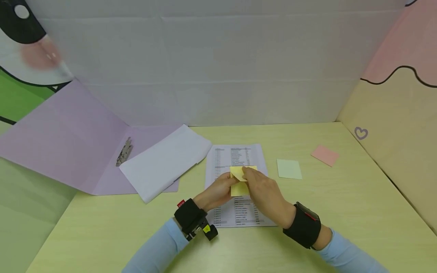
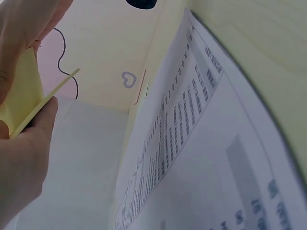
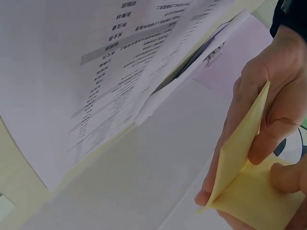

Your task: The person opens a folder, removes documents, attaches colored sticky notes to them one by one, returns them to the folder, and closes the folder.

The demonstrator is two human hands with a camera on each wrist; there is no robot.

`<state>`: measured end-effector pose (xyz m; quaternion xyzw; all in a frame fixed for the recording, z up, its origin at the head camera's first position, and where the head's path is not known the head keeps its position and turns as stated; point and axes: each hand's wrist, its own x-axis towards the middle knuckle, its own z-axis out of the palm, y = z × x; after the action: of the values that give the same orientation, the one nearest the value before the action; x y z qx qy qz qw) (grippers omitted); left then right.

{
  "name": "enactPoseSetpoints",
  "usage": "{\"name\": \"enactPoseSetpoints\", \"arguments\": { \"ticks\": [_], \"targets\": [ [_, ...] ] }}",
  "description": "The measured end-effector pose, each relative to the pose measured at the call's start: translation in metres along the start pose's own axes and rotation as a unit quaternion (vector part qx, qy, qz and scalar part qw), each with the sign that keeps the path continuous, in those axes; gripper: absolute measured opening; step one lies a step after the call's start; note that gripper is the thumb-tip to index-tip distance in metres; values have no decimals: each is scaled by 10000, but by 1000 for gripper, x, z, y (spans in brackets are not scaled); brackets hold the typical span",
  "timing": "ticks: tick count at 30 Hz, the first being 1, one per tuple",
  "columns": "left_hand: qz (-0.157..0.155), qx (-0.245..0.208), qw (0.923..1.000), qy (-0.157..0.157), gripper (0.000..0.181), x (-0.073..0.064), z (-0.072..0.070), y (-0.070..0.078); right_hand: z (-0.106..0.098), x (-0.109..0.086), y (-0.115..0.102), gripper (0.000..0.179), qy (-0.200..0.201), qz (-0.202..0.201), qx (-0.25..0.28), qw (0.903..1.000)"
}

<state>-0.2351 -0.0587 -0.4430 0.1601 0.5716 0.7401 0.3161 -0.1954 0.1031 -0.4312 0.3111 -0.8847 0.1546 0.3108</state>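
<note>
My left hand (image 1: 218, 191) grips a yellow sticky note pad (image 1: 240, 190) between thumb and fingers, above a printed sheet (image 1: 250, 212) on the table. With thumb and fingers my right hand (image 1: 268, 191) pinches the top yellow sticky note (image 1: 238, 173), which bends up from the pad. In the right wrist view, the lifted note (image 3: 240, 136) stands at an angle to the pad (image 3: 259, 201), the two still joined along one edge. The left wrist view has the pad (image 2: 45, 110) edge-on in the left hand (image 2: 24, 167).
Left of the printed sheet, an open purple folder (image 1: 68, 140) with a metal clip (image 1: 124, 152) lies under white papers (image 1: 167, 161). A pale green sticky note (image 1: 289, 169) and a pink one (image 1: 325, 155) lie to the right. Walls (image 1: 218, 68) enclose the table's back and sides.
</note>
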Motion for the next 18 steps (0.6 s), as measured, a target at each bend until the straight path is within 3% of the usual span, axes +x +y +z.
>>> {"name": "enactPoseSetpoints", "arguments": {
  "ticks": [7,15,18],
  "targets": [
    [-9,-152,9999,3,42,0,0,0,2,1,2,31,-56,387,245,9989],
    [-111,-207,9996,150,41,1,-1,-3,2,1,4,16,-187,660,855,9940],
    [-168,-221,9994,229,42,2,-2,-4,2,1,6,13,-231,934,1084,9894]
  ]
}}
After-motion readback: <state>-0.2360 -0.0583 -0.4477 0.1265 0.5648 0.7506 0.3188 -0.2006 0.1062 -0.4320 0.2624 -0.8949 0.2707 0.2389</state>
